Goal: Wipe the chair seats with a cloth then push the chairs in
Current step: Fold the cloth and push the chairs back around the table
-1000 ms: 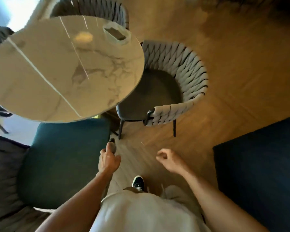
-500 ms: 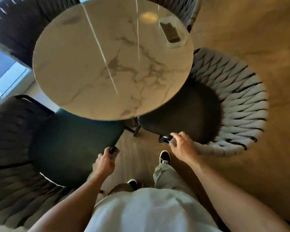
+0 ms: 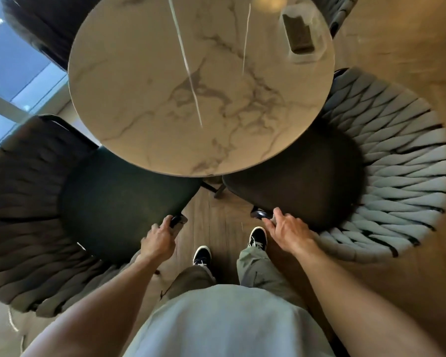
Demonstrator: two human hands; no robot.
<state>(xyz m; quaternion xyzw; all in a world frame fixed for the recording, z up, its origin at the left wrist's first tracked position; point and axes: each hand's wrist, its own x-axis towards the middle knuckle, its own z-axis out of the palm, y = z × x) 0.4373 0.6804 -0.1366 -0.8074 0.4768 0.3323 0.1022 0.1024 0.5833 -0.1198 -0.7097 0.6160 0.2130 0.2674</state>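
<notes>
Chairs flank the person: a dark woven-back chair (image 3: 36, 202) with a smooth green seat lies beyond the left hand (image 3: 160, 239), and a pale grey woven-back chair (image 3: 397, 176) with a dark seat lies beyond the right hand (image 3: 289, 231). Past both hands, a round marble-patterned table (image 3: 191, 86) overhangs both seats. Each hand curls its fingers round the black armrest end of its own chair. Between the hands, two dark sneakers (image 3: 202, 255) stand on wooden planks.

No legible text, labels, brands or numbers anywhere.
</notes>
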